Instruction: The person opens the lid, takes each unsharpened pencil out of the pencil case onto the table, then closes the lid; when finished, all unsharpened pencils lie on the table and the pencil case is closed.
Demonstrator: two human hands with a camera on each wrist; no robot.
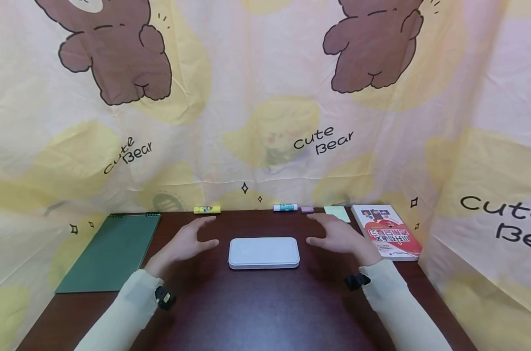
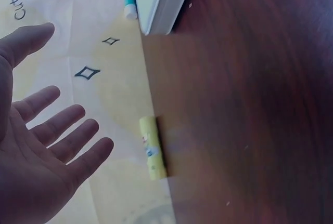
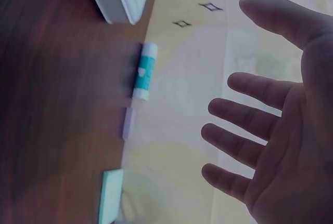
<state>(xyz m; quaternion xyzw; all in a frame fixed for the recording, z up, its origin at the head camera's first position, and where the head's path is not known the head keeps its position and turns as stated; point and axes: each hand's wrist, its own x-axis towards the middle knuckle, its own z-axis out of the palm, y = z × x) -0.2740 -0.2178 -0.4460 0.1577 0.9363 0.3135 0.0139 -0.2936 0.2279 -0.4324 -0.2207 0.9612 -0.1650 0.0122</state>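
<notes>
A white, rounded rectangular case (image 1: 264, 252) lies closed on the dark table between the two hands. To its left, my left hand (image 1: 188, 241) hovers with thumb and fingers spread, holding nothing; the left wrist view shows the open palm (image 2: 36, 167). On the other side, my right hand (image 1: 337, 235) is held in a mirrored pose, fingers apart and touching nothing, its palm (image 3: 291, 146) in sight of the right wrist camera. Neither hand makes contact with the case. Part of the case's end shows at the top of both wrist views.
Along the back edge lie a yellow glue stick (image 1: 207, 209), a white-and-teal glue stick (image 1: 285, 207), a small purple eraser (image 1: 307, 209) and a pale green notepad (image 1: 337, 213). A green spiral pad (image 1: 112, 253) is at left, a red-and-white book (image 1: 387, 231) at right. A bear-print curtain (image 1: 265, 97) hangs behind.
</notes>
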